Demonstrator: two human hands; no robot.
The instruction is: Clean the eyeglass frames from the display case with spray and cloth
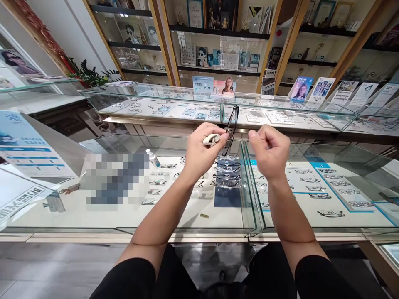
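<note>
My left hand [201, 151] is closed, raised above the glass counter. Between its thumb and fingertips it pinches a pair of dark-framed eyeglasses [230, 131], seen nearly edge-on and hanging upright. A bunched pale cloth [211, 140] is tucked in the same hand. To the right, apart from the glasses, my right hand [270, 149] is curled into a fist with the thumb on top. Whether anything is inside that fist is hidden. Below the held pair, several eyeglasses [227, 169] lie in a column inside the case, above a dark blue panel [227, 197].
A glass display counter [193, 230] runs across in front of me, with more frames [331, 213] inside. A white spray bottle [152, 158] stands on the left. A large sign [34, 145] stands farther left. Beyond is another glass showcase [174, 99] with upright cards [301, 89].
</note>
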